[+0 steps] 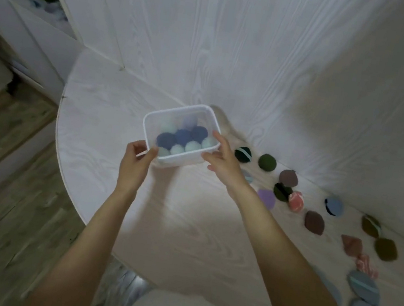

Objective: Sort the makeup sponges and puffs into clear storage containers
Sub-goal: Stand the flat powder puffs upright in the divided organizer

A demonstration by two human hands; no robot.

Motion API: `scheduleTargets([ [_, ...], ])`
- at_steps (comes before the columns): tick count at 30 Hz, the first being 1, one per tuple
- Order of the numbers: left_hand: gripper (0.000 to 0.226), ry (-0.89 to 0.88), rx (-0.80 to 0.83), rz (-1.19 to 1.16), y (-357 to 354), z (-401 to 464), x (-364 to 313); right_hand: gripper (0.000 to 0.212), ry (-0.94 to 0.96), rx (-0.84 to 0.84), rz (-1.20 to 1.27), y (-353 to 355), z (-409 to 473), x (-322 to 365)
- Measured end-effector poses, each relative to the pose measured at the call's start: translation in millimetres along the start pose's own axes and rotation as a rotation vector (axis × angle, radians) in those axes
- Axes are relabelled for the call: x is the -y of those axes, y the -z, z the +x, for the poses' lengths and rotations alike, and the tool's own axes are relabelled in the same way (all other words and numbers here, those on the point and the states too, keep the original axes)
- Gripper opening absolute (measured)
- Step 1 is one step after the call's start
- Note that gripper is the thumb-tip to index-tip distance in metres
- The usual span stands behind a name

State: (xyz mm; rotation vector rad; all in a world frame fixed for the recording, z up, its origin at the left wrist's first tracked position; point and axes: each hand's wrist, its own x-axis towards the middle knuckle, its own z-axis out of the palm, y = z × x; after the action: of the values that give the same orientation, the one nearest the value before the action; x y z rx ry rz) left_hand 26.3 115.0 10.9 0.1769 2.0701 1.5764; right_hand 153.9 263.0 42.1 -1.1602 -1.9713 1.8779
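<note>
Clear plastic, the storage container (181, 133) sits at the middle of the pale wood-grain surface (112, 112), holding blue and mint sponges (183, 138). The left hand (136, 161) pinches its near-left corner between thumb and curled fingers (154, 151); the right hand (224, 157) grips the right rim. Unsorted puffs (314, 222) lie scattered to the right of the container, beside the right forearm, so the right hand is the nearer one for fetching the next puff.
</note>
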Motion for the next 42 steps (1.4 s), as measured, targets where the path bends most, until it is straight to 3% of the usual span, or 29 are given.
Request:
scheduleTargets([
  [3, 0.045, -0.113, -0.126, 0.117, 3.1, -10.4, -0.3, 0.051, 0.028, -0.087, -0.040, 1.4, -8.7, -6.4],
  [5, 0.036, -0.285, -0.213, 0.171, 4.7, -30.1, -3.0, 0.038, 0.053, -0.172, -0.067, 5.4, -28.9, -13.5],
  [7, 0.022, -0.419, -0.171, 0.182, 2.3, -53.4, -5.6, 0.027, 0.058, -0.209, -0.135, 12.6, -53.5, -27.8],
  [10, 0.009, -0.515, 0.170, 0.275, -15.1, -82.3, -2.1, 0.025, 0.051, -0.196, -0.284, 29.3, -96.7, -59.1],
  [13, 0.007, -0.441, 0.614, 0.498, -49.9, -106.2, 14.0, 0.029, -0.019, -0.142, -0.576, 51.8, -142.9, -93.9],
  [16, 0.013, -0.387, 0.913, 0.629, -95.3, -142.1, 37.7, 0.031, -0.179, -0.122, -0.765, 78.7, -204.9, -125.6],
  [18, 0.018, -0.443, 1.073, 0.714, -126.0, -170.6, 49.8, 0.026, -0.226, -0.292, -0.718, 95.5, -249.7, -144.5],
  [23, 0.023, -0.462, 1.313, 0.731, -204.5, -261.7, 66.9, 0.022, -0.233, -0.990, -0.683, 141.9, -356.6, -191.3],
  [25, 0.021, -0.307, 1.355, 0.625, -229.8, -299.2, 74.8, 0.036, -0.340, -1.117, -0.732, 161.5, -382.1, -213.7],
  [28, 0.025, -0.034, 1.309, 0.506, -259.8, -348.5, 91.7, 0.088, -0.711, -0.912, -0.602, 179.6, -394.4, -242.6],
  [30, 0.031, 0.049, 1.266, 0.503, -273.6, -374.0, 103.8, 0.099, -0.723, -0.811, -0.505, 185.7, -395.2, -257.4],
  [36, 0.048, 0.215, 1.091, 0.420, -285.6, -400.7, 124.2, 0.099, -0.371, -0.585, -0.660, 196.6, -431.1, -279.8],
  [39, 0.054, 0.116, 1.042, 0.468, -278.7, -395.9, 131.9, 0.087, -0.254, -0.738, -0.198, 207.1, -436.0, -278.2],
  [42, 0.045, -0.076, 1.041, 0.492, -270.8, -396.8, 132.6, 0.060, -0.435, -0.798, 0.266, 224.8, -429.1, -279.8],
])
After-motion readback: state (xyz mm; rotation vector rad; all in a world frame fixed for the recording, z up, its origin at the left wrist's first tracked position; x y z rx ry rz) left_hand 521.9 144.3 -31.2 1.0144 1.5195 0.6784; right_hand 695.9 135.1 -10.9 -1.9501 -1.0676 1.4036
